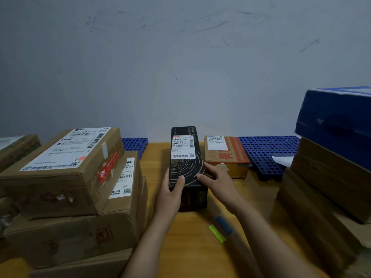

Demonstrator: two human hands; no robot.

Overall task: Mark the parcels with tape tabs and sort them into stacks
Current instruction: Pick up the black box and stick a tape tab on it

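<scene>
The black box lies mid-counter toward the far edge, its near end between both hands, left hand gripping the corner, right hand seemingly clasping its side.

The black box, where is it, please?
Head view, centre: the black box lies on the wooden table, held by left hand and right hand, left of a red carton.
</scene>
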